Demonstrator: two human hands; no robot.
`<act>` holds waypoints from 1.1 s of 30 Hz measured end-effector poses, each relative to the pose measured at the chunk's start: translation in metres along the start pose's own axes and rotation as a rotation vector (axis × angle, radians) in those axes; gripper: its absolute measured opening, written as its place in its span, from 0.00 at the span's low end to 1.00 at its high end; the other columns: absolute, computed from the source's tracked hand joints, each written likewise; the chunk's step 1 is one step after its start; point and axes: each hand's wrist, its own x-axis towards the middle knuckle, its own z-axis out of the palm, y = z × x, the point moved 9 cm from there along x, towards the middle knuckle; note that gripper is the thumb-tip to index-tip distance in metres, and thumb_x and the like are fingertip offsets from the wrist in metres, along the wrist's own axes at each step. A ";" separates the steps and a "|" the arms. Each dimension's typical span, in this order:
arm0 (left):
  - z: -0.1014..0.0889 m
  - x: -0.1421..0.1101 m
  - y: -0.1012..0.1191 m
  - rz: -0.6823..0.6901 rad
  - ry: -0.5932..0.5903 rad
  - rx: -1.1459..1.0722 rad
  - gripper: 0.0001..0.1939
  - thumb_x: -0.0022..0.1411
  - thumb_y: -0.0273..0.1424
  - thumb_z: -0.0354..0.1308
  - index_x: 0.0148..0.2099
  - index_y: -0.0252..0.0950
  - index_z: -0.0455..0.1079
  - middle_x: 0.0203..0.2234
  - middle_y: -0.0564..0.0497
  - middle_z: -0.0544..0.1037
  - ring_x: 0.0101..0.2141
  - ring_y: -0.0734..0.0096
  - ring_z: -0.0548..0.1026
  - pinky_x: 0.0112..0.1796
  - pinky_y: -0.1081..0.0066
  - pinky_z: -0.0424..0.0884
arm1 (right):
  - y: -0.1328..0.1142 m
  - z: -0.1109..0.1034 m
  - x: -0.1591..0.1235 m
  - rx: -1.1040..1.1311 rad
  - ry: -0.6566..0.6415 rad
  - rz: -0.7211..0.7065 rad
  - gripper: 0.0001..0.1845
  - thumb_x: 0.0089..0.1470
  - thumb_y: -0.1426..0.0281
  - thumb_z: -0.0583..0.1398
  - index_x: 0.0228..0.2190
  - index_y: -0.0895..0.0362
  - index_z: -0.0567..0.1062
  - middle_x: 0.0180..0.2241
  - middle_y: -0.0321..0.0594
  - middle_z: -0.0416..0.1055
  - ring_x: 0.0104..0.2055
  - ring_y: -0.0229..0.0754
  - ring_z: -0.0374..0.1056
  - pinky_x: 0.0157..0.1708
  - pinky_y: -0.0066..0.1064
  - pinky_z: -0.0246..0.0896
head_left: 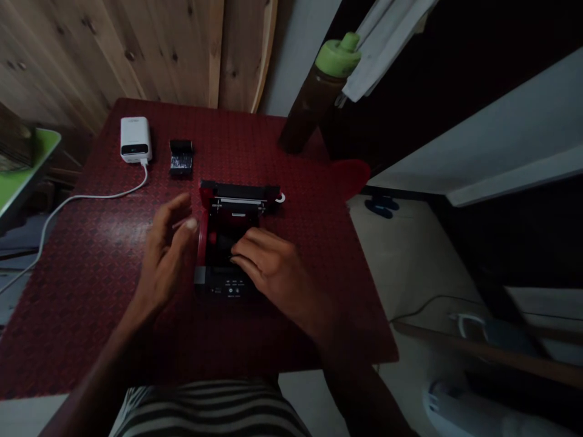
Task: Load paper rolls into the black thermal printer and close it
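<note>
A small black and red device, which looks like a portable printer, sits on the table with its lid raised at the back. Small buttons and white markings show on its front panel. My right hand reaches into the open compartment from the right, fingertips pinched together. Whatever they hold, if anything, is hidden in the dark inside. Just left of the device hovers my left hand, its thumb and fingers apart and nothing visible between them.
On the red patterned table are a white power bank with a white cable, a small black roll with a loose flap, and a tall dark bottle with a green cap. Slippers lie on the floor at right.
</note>
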 end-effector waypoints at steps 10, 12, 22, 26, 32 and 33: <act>0.012 0.030 0.026 0.063 0.035 -0.020 0.14 0.72 0.46 0.67 0.39 0.42 0.79 0.52 0.47 0.84 0.63 0.50 0.77 0.65 0.53 0.72 | -0.018 -0.009 -0.032 -0.123 0.312 0.080 0.11 0.74 0.76 0.62 0.38 0.54 0.82 0.35 0.39 0.79 0.38 0.42 0.76 0.42 0.35 0.75; 0.010 0.016 0.019 0.001 0.005 -0.048 0.13 0.70 0.45 0.69 0.48 0.42 0.81 0.56 0.46 0.83 0.62 0.50 0.78 0.63 0.53 0.75 | -0.024 -0.010 -0.038 -0.166 0.333 0.075 0.11 0.75 0.76 0.61 0.40 0.54 0.82 0.36 0.40 0.82 0.39 0.43 0.77 0.44 0.37 0.75; 0.011 -0.040 -0.029 -0.279 -0.109 -0.177 0.36 0.65 0.48 0.74 0.70 0.39 0.74 0.67 0.39 0.80 0.64 0.45 0.80 0.59 0.53 0.81 | -0.040 -0.011 -0.051 -0.308 0.398 0.001 0.09 0.70 0.80 0.64 0.42 0.57 0.84 0.45 0.48 0.87 0.46 0.49 0.80 0.48 0.40 0.76; 0.014 -0.039 -0.031 -0.284 -0.140 -0.206 0.37 0.65 0.49 0.74 0.70 0.38 0.75 0.64 0.39 0.82 0.64 0.44 0.80 0.62 0.51 0.79 | -0.036 -0.010 -0.050 -0.277 0.405 0.001 0.12 0.72 0.80 0.63 0.40 0.53 0.83 0.53 0.44 0.87 0.57 0.50 0.82 0.57 0.46 0.76; 0.016 -0.038 -0.028 -0.258 -0.164 -0.180 0.33 0.68 0.46 0.71 0.70 0.39 0.75 0.65 0.39 0.81 0.63 0.48 0.81 0.63 0.53 0.78 | -0.032 -0.007 -0.048 -0.191 0.346 0.031 0.08 0.74 0.75 0.63 0.42 0.55 0.82 0.50 0.45 0.89 0.55 0.49 0.85 0.57 0.45 0.78; 0.017 -0.037 -0.028 -0.255 -0.168 -0.175 0.33 0.68 0.46 0.71 0.70 0.39 0.74 0.65 0.39 0.81 0.63 0.48 0.81 0.63 0.53 0.79 | -0.031 -0.007 -0.047 -0.183 0.345 0.039 0.08 0.74 0.74 0.63 0.42 0.54 0.82 0.50 0.45 0.89 0.55 0.50 0.84 0.57 0.45 0.78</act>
